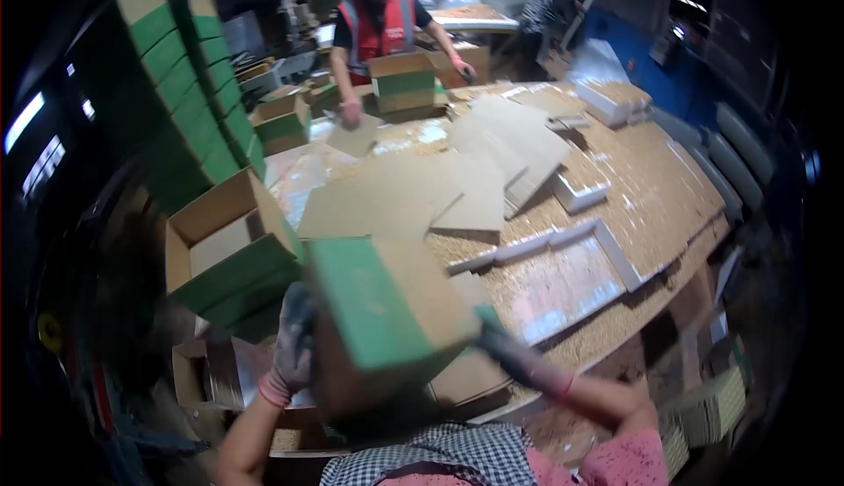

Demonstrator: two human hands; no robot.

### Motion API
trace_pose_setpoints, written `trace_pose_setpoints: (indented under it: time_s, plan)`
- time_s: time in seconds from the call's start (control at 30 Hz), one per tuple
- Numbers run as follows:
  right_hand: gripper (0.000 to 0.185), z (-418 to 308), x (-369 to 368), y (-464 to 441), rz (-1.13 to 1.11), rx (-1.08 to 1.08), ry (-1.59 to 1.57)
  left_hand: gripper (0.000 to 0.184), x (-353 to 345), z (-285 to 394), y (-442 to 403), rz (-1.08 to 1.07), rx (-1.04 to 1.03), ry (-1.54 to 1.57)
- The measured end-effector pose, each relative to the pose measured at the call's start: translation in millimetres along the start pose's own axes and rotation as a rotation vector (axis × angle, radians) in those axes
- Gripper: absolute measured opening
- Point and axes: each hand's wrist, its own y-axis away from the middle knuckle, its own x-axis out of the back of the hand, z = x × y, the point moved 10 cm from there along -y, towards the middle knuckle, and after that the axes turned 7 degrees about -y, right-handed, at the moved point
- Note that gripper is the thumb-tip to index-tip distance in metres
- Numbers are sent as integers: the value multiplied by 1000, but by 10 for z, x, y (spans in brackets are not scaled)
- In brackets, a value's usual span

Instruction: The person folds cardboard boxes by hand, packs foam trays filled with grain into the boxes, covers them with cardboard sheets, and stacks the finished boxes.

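Note:
A green and brown cardboard box (378,310) is held up in front of me, tilted and blurred by motion. My left hand (294,345), in a grey glove with a pink cuff, is closed against its left side. On the other side my right hand (514,354), gloved too, grips the box near its right edge; its fingertips are partly hidden. Left of the held box stands an open green and brown carton (233,262) with a cardboard piece inside. Flat cardboard sheets (378,196) lie on the table beyond.
Tall stacks of green boxes (176,90) rise at the left. Sawdust-like shavings (651,178) cover the table, with a white-edged frame (607,249) on the right. Across the table a person in a red vest (387,29) works beside another open box (404,86).

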Motion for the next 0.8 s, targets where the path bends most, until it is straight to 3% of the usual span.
trace_pose_setpoints:
  time_s: [0.03, 0.07, 0.1, 0.17, 0.2, 0.23, 0.27, 0.3, 0.37, 0.4, 0.43, 0.47, 0.53, 0.6, 0.63, 0.67, 0.73, 0.8]
  plan:
    - [44, -1068, -228, -5, 43, 230, 44, 72, -142, -399, 328, 270, 263, 775]
    - [40, -1409, -492, 17, -22, 352, 390, 56, -531, -751, 554, 519, 560, 1551]
    - [36, -1739, -750, 63, -46, 503, 719, 62, -312, -394, 186, 179, 466, 936]
    - [30, -1384, -1522, -49, -269, 685, 928, 63, -522, -802, 433, 451, 426, 1442]
    - [24, -939, -1811, 1, -330, 865, 1035, 60, -575, -721, 357, 437, 508, 1306]
    - [18, -718, -1950, 192, -247, 1145, 950, 59, -483, -542, 286, 426, 580, 1160]
    - [15, 10, -2278, 279, -299, 1273, 1239, 60, -382, -254, 106, 262, 631, 717]
    - [16, 130, -2299, 358, -331, 1231, 1074, 66, -469, -250, 141, 159, 608, 564]
    - [21, -372, -1745, 149, -748, 542, 995, 81, -502, -315, 224, 250, 811, 865]
    - [24, -974, -927, 45, -255, 792, 519, 67, -58, 225, -69, 231, 587, 370]
    - [26, -1124, -17, -10, 62, 789, 464, 63, -34, 275, -74, 151, 683, 327]
    - [31, -1176, 1111, 52, 481, 750, 509, 61, -38, 275, -75, 134, 749, 304]
    - [45, -919, 3313, 699, 1335, 633, 618, 58, -2, 221, -85, 228, 680, 102]
    - [62, -458, 4595, 1539, 1861, 336, 663, 36, -91, -25, 53, 400, 729, 160]
    - [89, -57, 5039, 1874, 1908, -71, 573, 36, -138, -152, 134, 405, 729, 145]
    - [89, 322, 5339, 1973, 1853, -138, 402, 34, -219, -280, 224, 429, 790, 231]
    - [89, 895, 5670, 1862, 1640, 182, -74, 32, -260, -430, 384, 467, 858, 300]
    - [89, 1048, 5726, 1817, 1550, 388, -200, 28, -326, -422, 351, 316, 812, 201]
